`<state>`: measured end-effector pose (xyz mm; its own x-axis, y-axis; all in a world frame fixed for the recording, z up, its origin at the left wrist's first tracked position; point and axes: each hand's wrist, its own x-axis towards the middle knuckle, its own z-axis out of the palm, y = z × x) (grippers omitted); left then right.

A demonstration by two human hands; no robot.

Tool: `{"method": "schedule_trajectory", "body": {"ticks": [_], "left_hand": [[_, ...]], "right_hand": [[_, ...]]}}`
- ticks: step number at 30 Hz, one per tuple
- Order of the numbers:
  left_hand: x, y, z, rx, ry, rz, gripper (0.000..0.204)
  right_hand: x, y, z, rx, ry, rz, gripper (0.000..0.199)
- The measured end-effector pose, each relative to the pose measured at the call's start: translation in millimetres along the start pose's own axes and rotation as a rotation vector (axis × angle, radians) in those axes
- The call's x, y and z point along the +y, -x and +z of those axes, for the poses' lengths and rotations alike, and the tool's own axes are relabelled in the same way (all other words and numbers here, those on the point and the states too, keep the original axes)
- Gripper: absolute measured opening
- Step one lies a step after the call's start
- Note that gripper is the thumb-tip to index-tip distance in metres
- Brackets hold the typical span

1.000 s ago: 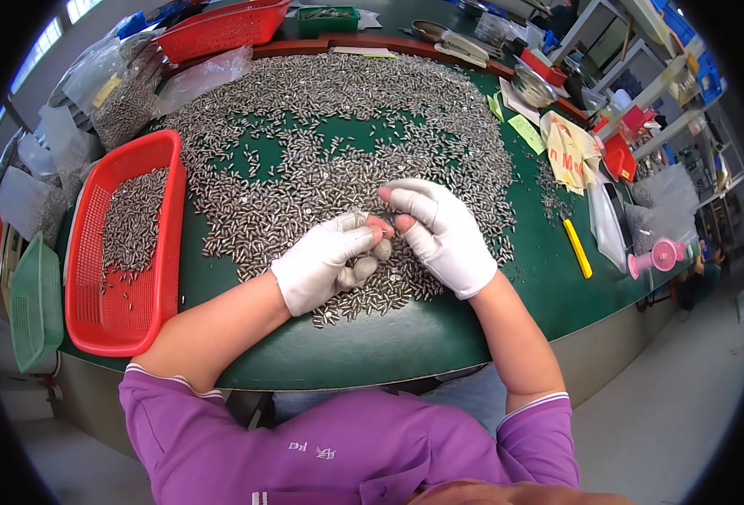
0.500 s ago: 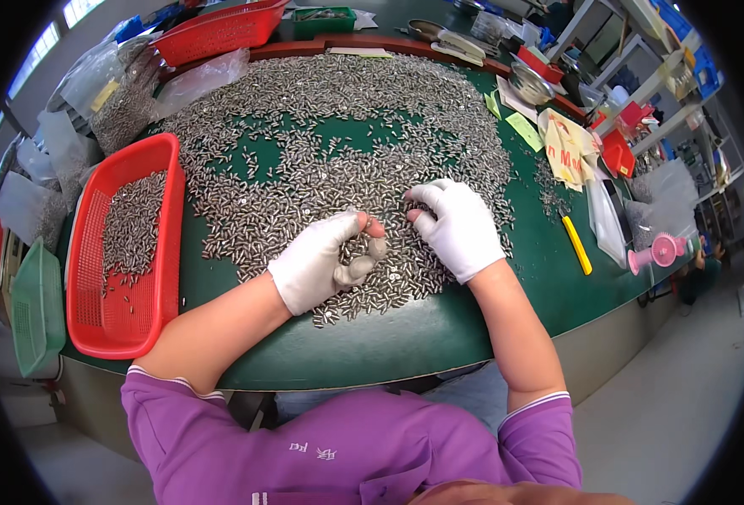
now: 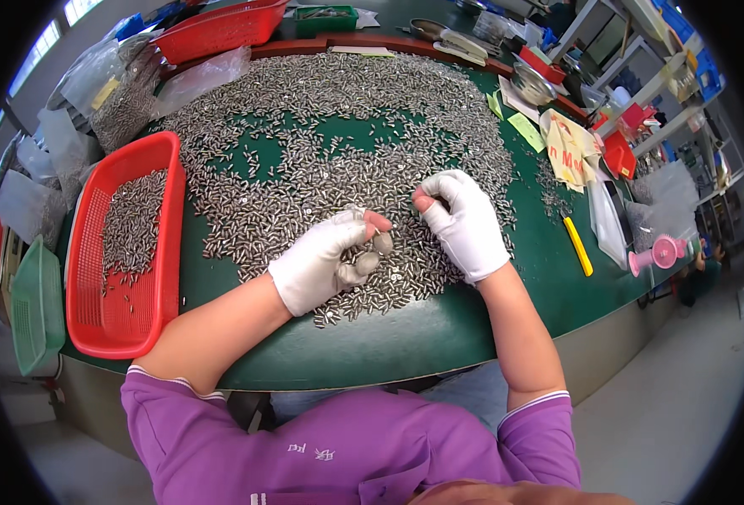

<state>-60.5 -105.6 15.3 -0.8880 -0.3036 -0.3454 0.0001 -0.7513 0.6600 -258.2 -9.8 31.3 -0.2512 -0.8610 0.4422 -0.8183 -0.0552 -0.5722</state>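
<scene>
A wide layer of small shiny metal pins (image 3: 321, 181) covers much of the green table. Over its near part is my left hand (image 3: 325, 257), in a white glove with the thumb tip bare and greyish finger ends; its fingers curl in toward the thumb. To its right, above the same layer, my right hand (image 3: 469, 227) is gloved too, thumb and forefinger pressed together and the other fingers folded. Whatever either hand grips is too small to make out. A gap separates the hands.
A red plastic basket (image 3: 174, 244) at the left holds a heap of the pins, with a green basket (image 3: 39, 307) beyond it. On the right lie a yellow-handled cutter (image 3: 577, 246) and a pink hand-held device (image 3: 662, 251). Filled plastic bags (image 3: 123, 97) stand at the far left.
My right hand has shifted slightly right, away from the left, and its thumb and forefinger have closed together. The left fingers have moved a little; the left wrist stays put.
</scene>
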Motion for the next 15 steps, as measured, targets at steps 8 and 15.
{"method": "schedule_trajectory", "body": {"ticks": [8,15], "left_hand": [[-1.2,-2.0,-3.1,-0.105,-0.025,0.009,0.019],[-1.2,0.0,-1.7,-0.125,-0.083,0.016,0.026]], "right_hand": [[-18.8,6.7,9.4,-0.041,-0.176,-0.183,0.021],[-15.9,7.5,9.5,-0.069,-0.246,-0.232,0.019]]}}
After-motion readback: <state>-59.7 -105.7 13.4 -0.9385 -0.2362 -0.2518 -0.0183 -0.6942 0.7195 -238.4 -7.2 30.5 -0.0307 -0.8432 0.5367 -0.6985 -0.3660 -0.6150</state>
